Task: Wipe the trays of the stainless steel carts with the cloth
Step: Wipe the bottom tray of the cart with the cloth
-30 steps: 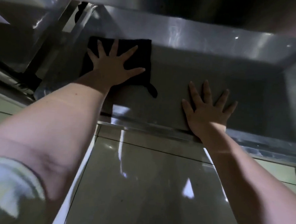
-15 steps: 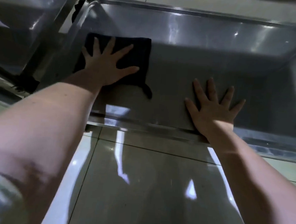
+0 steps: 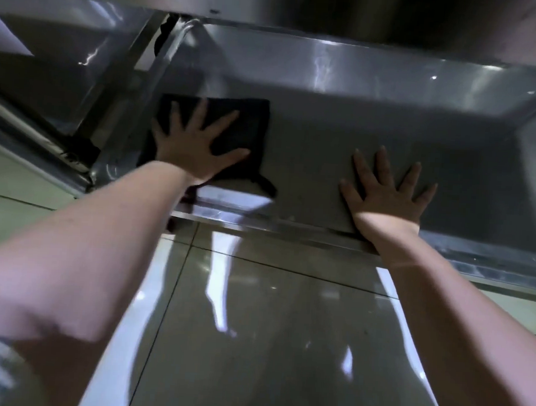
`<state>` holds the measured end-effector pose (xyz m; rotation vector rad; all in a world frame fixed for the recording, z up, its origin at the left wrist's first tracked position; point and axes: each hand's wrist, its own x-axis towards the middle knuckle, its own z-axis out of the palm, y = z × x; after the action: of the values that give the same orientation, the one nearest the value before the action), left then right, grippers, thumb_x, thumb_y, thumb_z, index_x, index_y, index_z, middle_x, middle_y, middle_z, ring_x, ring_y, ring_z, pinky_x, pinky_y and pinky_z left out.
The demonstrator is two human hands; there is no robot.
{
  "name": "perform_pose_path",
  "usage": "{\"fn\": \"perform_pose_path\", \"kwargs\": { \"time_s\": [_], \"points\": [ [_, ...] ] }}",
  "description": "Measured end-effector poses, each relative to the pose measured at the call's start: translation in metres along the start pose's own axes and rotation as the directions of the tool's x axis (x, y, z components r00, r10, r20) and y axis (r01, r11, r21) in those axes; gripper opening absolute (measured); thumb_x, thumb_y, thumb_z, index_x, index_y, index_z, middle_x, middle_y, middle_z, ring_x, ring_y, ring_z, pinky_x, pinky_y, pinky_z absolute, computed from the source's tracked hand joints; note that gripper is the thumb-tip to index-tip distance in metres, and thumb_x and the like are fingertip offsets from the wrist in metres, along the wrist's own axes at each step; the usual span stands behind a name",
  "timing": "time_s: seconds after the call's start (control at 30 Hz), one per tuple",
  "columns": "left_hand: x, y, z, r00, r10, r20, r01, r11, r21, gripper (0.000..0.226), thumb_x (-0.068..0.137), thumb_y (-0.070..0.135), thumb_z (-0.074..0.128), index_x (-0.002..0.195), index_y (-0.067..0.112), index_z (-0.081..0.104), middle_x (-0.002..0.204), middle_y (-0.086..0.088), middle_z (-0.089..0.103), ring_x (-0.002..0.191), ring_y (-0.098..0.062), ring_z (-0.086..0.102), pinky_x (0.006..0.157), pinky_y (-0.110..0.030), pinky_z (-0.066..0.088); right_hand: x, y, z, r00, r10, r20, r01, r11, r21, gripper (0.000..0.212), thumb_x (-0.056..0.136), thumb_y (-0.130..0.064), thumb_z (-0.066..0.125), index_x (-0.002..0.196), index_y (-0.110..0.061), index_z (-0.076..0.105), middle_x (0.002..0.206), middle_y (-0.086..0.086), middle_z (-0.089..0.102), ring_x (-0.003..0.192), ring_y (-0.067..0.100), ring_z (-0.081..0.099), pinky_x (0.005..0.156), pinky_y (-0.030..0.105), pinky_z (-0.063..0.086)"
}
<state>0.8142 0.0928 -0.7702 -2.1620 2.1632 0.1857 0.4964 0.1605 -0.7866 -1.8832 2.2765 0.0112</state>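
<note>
- Wiping step in hand: left hand (image 3: 198,145) is pressing flat, fingers spread, on the black cloth (image 3: 249,123), gripping nothing.
- Cloth is lying in the tray (image 3: 343,135), at its left end, near the front rim.
- Right hand (image 3: 386,194) is bracing open-palmed on the tray floor, right of the cloth.
- Next move likely needs sweeping the cloth rightward; the right hand is sitting in that path.
- Upper shelf (image 3: 272,2) is overhanging the tray; tiled floor (image 3: 268,328) is showing below the rim.

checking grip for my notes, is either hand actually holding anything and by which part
Nothing is gripped. The left hand presses flat on the middle of the black cloth, fingers spread; the right hand lies flat on the bare tray.
</note>
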Motion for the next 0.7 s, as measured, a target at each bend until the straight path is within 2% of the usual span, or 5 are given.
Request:
{"fn": "perform_pose_path", "kwargs": {
  "time_s": [0.17,0.33,0.47,0.57,0.7],
  "points": [
    [-0.049,-0.045,0.000,0.995,-0.085,0.044,0.083,0.995,0.053,0.091,0.053,0.100,0.003,0.138,0.070,-0.008,0.165,0.006,-0.007,0.147,-0.045,-0.004,0.114,-0.065,-0.006,-0.003,-0.006,-0.001,1.000,0.010,0.002,-0.010,1.000,-0.024,0.061,0.092,-0.070,0.021,0.147,-0.058,0.000,0.163,-0.016,-0.007,0.146,0.044,-0.013,0.110,0.069,-0.010],
    [-0.081,0.049,0.001,0.988,0.019,0.152,-0.023,0.999,0.029,0.092,0.051,0.104,0.008,0.134,0.072,-0.015,0.163,0.005,-0.017,0.143,-0.050,-0.016,0.108,-0.071,-0.010,-0.005,-0.009,-0.006,0.999,0.024,0.037,-0.023,0.999,-0.046,0.060,0.094,-0.066,0.022,0.149,-0.055,0.001,0.163,-0.014,-0.007,0.146,0.045,-0.013,0.109,0.070,-0.010],
    [-0.088,0.104,0.001,0.980,0.075,0.185,-0.075,0.997,-0.011,0.093,0.053,0.103,0.015,0.136,0.071,-0.011,0.162,0.007,-0.018,0.144,-0.047,-0.018,0.108,-0.070,-0.010,-0.009,0.006,-0.020,0.996,-0.055,0.076,0.048,0.994,0.095,0.060,0.095,-0.054,0.038,0.150,-0.052,0.013,0.163,-0.016,0.000,0.148,0.038,-0.010,0.112,0.062,-0.012],
    [-0.082,0.070,-0.001,0.984,0.045,0.173,-0.045,0.999,-0.007,0.093,0.050,0.104,0.014,0.134,0.074,-0.011,0.161,0.015,-0.018,0.147,-0.040,-0.016,0.113,-0.065,-0.008,-0.028,0.053,-0.024,0.986,-0.157,0.051,0.154,0.986,0.057,0.056,0.098,-0.049,0.036,0.151,-0.046,0.018,0.163,-0.012,0.008,0.150,0.029,0.004,0.118,0.056,-0.002],
    [-0.074,-0.024,-0.020,0.957,-0.192,0.216,0.187,0.981,0.043,0.112,0.035,0.106,0.006,0.139,0.069,-0.009,0.161,0.015,-0.018,0.149,-0.037,-0.010,0.116,-0.063,-0.002,-0.054,0.099,-0.020,0.992,-0.061,0.108,0.062,0.998,-0.005,0.054,0.097,-0.059,0.022,0.148,-0.057,0.004,0.162,-0.021,-0.002,0.150,0.027,-0.004,0.117,0.058,-0.006]
  ]
}}
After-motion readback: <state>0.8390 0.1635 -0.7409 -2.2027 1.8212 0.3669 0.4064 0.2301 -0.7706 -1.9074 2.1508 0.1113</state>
